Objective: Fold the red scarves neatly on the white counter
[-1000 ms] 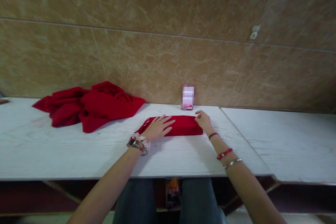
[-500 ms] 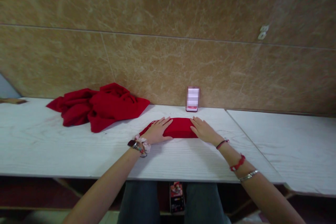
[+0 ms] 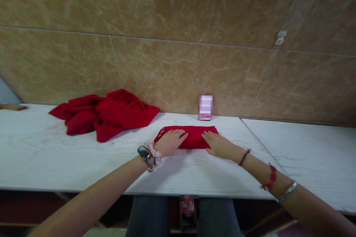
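Observation:
A red scarf with fringe at its left end lies folded into a flat, long bundle on the white table. My left hand is closed on its left part, fingers over the top and the thumb out of sight by the near edge. At the right part, my right hand has its fingers across the top and its thumb low at the near edge, gripping the bundle. To the left, a crumpled heap of red cloth rests close to the wall.
A phone leans upright against the tan marbled wall behind the scarf. The white tabletop has a seam on the right. A brown wooden item lies at far left. Below the front edge, a blurred phone-like object shows between my legs.
My hands have shifted from lying flat on the folded scarf to gripping its near edge, thumbs drawn in. More of the scarf's right end and left fringe shows.

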`<action>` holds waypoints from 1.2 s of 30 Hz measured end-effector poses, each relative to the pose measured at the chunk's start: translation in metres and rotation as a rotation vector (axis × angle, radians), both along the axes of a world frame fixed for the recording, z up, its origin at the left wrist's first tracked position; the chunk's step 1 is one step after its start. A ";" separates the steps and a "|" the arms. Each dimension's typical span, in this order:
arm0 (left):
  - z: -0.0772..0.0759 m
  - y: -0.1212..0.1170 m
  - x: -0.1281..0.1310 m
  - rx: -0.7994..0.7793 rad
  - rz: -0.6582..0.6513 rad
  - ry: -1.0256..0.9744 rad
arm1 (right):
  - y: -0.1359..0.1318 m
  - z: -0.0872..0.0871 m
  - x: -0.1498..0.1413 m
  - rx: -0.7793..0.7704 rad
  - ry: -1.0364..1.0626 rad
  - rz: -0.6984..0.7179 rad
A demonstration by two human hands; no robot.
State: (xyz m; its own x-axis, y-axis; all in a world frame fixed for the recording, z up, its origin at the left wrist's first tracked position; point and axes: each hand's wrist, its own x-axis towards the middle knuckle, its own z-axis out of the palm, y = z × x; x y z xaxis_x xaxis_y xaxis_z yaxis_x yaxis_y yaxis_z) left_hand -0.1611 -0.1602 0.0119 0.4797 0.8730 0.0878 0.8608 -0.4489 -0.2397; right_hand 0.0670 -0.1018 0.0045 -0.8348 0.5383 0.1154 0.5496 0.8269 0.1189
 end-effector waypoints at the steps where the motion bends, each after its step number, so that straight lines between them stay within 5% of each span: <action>1: 0.001 0.001 0.001 -0.029 0.006 0.000 | 0.000 0.000 0.000 -0.014 -0.019 -0.002; 18: -0.005 0.030 -0.013 -0.161 -0.038 -0.033 | 0.036 -0.007 -0.004 0.032 -0.149 -0.027; 26: -0.007 0.026 0.000 -0.070 0.044 -0.016 | 0.037 -0.008 0.012 -0.068 0.029 -0.002; 30: -0.012 0.022 -0.004 -0.040 0.027 -0.021 | 0.038 -0.007 0.019 -0.078 0.199 -0.118; 36: -0.006 0.018 0.003 0.001 0.098 -0.059 | 0.052 0.005 0.015 -0.200 0.434 -0.556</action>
